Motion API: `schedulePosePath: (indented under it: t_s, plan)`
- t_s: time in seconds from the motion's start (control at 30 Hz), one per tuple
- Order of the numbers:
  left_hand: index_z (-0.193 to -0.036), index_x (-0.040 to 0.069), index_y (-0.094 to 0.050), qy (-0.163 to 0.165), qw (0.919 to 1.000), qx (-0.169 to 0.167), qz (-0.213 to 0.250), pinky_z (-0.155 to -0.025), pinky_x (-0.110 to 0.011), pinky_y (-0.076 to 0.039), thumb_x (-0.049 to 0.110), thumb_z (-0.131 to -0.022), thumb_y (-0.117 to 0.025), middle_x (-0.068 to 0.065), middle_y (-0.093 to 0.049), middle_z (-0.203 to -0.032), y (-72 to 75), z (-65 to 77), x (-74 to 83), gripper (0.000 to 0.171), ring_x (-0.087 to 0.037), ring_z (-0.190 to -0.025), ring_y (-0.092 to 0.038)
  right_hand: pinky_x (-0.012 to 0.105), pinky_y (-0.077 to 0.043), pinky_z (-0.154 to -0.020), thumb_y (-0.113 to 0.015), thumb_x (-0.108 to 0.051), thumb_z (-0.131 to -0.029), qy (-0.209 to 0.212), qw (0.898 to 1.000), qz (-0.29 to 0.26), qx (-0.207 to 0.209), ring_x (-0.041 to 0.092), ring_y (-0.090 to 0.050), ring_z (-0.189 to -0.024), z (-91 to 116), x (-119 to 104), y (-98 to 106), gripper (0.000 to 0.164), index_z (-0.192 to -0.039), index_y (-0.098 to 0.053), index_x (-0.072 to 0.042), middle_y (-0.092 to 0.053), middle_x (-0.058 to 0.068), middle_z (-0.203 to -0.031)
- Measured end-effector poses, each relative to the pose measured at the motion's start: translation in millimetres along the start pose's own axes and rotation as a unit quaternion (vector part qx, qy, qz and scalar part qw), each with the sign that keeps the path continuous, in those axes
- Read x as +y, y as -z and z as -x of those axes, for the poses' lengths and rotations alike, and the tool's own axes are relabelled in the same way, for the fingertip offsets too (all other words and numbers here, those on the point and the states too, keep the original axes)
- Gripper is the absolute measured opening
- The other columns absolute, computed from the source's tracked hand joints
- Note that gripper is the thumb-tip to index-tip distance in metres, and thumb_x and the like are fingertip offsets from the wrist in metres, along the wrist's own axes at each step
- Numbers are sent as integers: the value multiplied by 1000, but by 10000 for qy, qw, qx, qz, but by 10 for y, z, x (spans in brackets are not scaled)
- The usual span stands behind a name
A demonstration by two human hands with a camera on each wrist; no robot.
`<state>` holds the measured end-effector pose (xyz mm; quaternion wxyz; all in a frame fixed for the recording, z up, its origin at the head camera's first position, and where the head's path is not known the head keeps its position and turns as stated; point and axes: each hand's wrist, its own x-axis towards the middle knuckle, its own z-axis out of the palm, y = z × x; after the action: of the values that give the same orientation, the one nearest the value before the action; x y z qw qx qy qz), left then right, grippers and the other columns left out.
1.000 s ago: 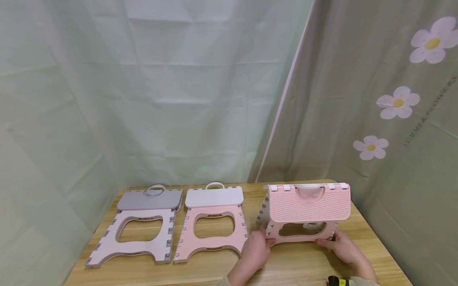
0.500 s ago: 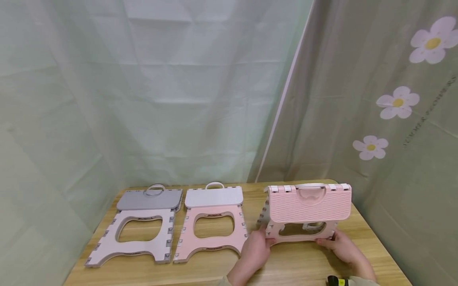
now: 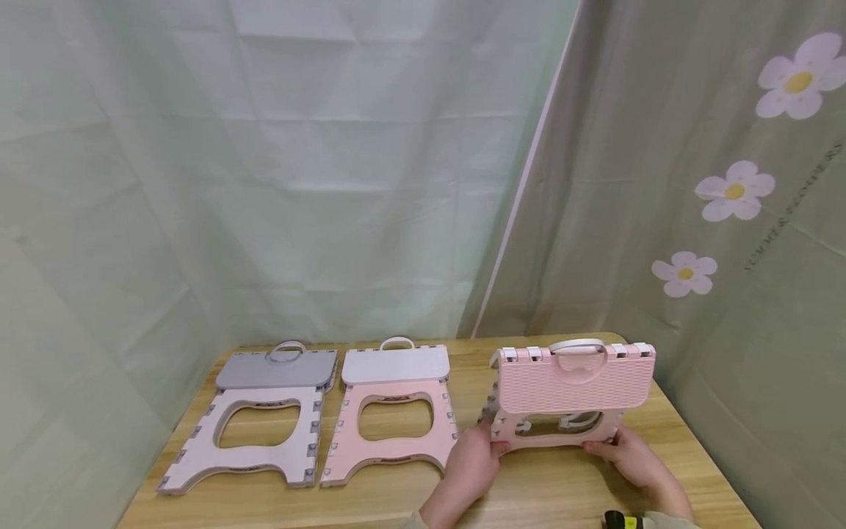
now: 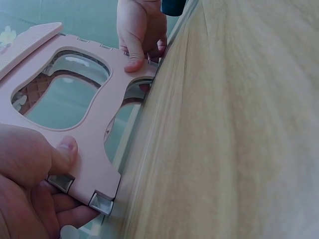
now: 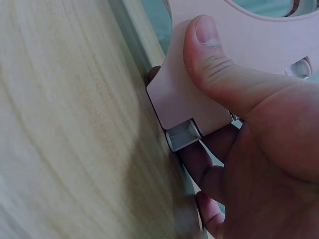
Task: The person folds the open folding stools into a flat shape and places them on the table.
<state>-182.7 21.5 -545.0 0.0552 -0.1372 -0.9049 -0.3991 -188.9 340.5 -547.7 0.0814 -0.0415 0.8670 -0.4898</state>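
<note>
A pink folding stool (image 3: 575,386) with white hinges stands partly folded at the right of the table, its seat halves bent down from the ridge. My left hand (image 3: 471,463) grips the lower left corner of its near leg panel. In the left wrist view the thumb (image 4: 65,152) presses the panel's front, with fingers curled behind. Around the lower right corner, my right hand (image 3: 628,459) holds on the same way. The right wrist view shows that thumb (image 5: 207,50) flat on the panel. The far leg panel is mostly hidden.
A folding stool with pink leg panel and white seat (image 3: 396,366) lies folded at mid-table. Left of it lies a white one with grey seat (image 3: 274,369). The wooden table (image 3: 542,499) meets curtains (image 3: 370,184) at the back and sides.
The held stool's top edge has shifted slightly right and its near seat half stands a bit more upright. Its white handle shows more above the ridge. Both hands stay at the corners.
</note>
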Motion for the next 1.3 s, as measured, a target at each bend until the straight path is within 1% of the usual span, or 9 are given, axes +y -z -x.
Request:
schedulePosePath:
  t_s: [0.27,0.4,0.53,0.73,0.87,0.97,1.1,1.2,1.3]
  plan:
    - [-119,1,-74,28,9998,-64,179,-62,-38,-54,28,-95,-81,-12,-78,-92,-10,0,-4,37,-11,-72,-65,24,-47,-84,-71,-7,-102,105,9999,-33,-106,5,-58,-94,-5,21,9,20,-114,-69,8,-72,8,-108]
    - [-121,0,-74,43,9998,-54,174,-63,-38,-55,28,-95,-81,-13,-78,-94,-6,1,-7,40,-13,-73,-67,24,-47,-84,-72,-8,-102,116,9999,-48,-101,4,-59,-95,-5,12,4,20,-113,-69,8,-72,7,-108]
    - [-121,0,-73,67,9997,-55,235,-65,-39,-56,29,-95,-81,-12,-78,-95,1,4,-14,40,-15,-78,-70,23,-47,-85,-75,-12,-101,149,9998,-1,-89,4,-59,-95,2,6,0,24,-115,-69,7,-72,6,-109]
    - [-118,4,-73,219,9963,-338,763,-72,-37,-56,31,-93,-85,-5,-77,-99,73,-26,-73,39,-11,-85,-69,24,-49,-87,-81,-15,-96,-115,9999,8,58,7,-61,-98,-2,64,42,38,-122,-66,8,-71,10,-115]
    - [-109,9,-70,139,9953,-341,897,-74,-34,-55,31,-86,-92,1,-75,-96,176,-78,-127,39,-10,-86,-67,24,-51,-86,-84,-9,-92,-392,9973,-522,344,8,-64,-98,8,114,69,54,-133,-55,10,-70,11,-116]
    - [-106,13,-64,218,9955,-238,895,-71,-31,-50,31,-81,-97,5,-68,-93,234,-106,-152,45,-9,-82,-60,24,-52,-87,-83,-2,-91,-355,9928,-1053,446,8,-67,-101,29,138,73,67,-144,-42,9,-67,11,-120]
    - [-122,10,-62,288,9953,-106,919,-75,-34,-49,33,-78,-99,-1,-63,-104,262,-114,-145,62,-15,-90,-58,24,-52,-88,-79,0,-94,-92,9913,-1248,419,9,-67,-103,43,144,80,62,-146,-45,5,-67,9,-121]
    - [-137,6,-61,208,9944,-50,1032,-89,-44,-54,32,-78,-98,-8,-63,-122,260,-113,-125,74,-26,-108,-63,22,-51,-89,-77,-1,-96,24,9916,-1244,364,9,-66,-104,41,146,91,49,-140,-55,4,-70,8,-118]
    - [-140,4,-63,136,9918,-119,1266,-102,-53,-52,27,-81,-96,-11,-66,-132,252,-120,-112,71,-33,-122,-63,21,-51,-89,-76,-1,-97,30,9918,-1228,356,7,-65,-104,40,152,94,50,-141,-54,8,-70,9,-120]
